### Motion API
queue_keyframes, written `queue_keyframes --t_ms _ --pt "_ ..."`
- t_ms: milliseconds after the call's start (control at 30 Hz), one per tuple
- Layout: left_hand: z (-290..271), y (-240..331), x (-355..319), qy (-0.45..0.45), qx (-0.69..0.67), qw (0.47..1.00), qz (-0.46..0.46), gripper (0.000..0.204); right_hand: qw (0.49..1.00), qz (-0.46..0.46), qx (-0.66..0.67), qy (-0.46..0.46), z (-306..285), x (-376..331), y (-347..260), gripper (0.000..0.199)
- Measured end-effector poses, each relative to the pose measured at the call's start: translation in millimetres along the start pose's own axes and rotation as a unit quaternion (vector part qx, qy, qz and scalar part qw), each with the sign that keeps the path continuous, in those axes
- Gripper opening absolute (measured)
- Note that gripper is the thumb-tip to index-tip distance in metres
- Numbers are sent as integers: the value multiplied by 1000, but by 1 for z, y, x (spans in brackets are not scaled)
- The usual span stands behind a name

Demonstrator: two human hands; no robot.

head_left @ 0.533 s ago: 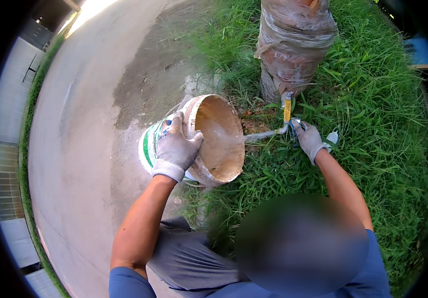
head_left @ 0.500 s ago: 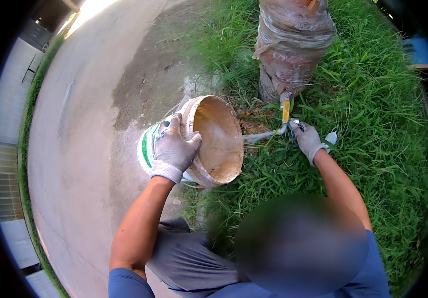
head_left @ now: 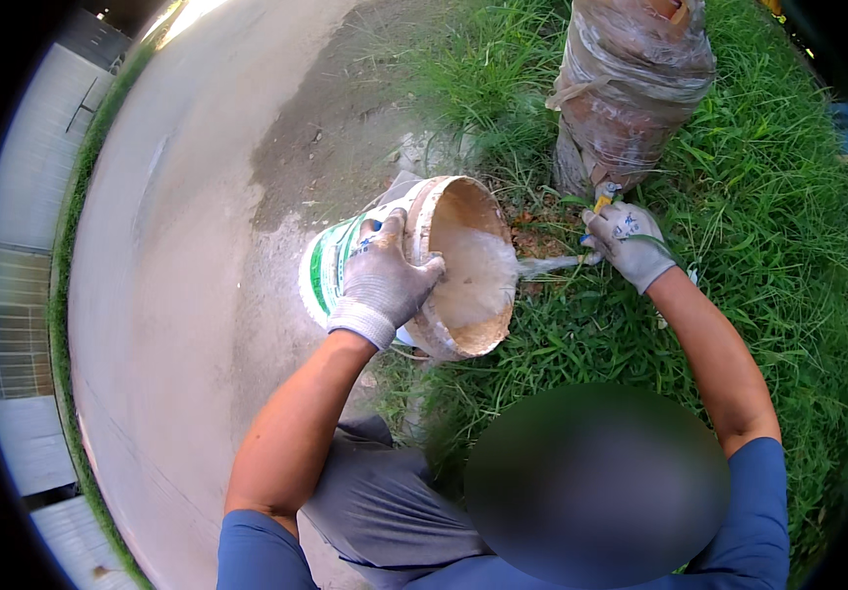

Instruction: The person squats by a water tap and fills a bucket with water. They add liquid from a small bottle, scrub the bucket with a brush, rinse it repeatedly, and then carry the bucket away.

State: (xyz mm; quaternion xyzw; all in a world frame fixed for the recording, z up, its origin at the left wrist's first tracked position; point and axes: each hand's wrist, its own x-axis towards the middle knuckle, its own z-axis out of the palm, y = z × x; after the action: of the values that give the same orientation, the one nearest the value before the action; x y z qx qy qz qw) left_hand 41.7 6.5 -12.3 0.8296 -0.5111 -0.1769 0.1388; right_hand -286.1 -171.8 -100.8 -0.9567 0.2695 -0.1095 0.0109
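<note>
**Tap running into a tilted bucket, right hand now up at the handle**

Lettering first: the bucket has a green and white label around its side, seen at a slant, so I can't make out the print. Both gloves are greyish with bits of blue print on the back, also too small to read from here.

What's different from half a second ago: the right hand was down beside the pipe's bend, with the yellow handle in plain view above it. Now it's up over the tap, covering most of that handle. Fingers are curled there, but can't tell if they're closed on it. The whole scene also sits a bit further right in view.

Left hand is still clamped on the bucket's side, thumb by the rim. The bucket's tipped over where concrete meets grass, mouth toward the tap, and a stream of water shoots straight in. Hands are well apart.
</note>
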Motion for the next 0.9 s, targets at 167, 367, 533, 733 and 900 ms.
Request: queue_keyframes --t_ms 167,367,533,733,900 --pt "1 1 -5 21 32 999 1 80 992 120 18 -44 22 72 -15 23" --pt "-11 -22 -3 30 35 999 -2 73 965 238 10 -110 11 136 -15 31" --pt "-68 -148 -4 139 -111 977 -116 58 973 172 153 -28 -12 92 -82 41" --pt "-59 -268 -59 189 -189 942 -204 42 917 192 246 -247 14 51 -129 49" --pt "-47 -200 -45 174 -69 962 -201 69 726 331 515 -312 22 67 -153 56"
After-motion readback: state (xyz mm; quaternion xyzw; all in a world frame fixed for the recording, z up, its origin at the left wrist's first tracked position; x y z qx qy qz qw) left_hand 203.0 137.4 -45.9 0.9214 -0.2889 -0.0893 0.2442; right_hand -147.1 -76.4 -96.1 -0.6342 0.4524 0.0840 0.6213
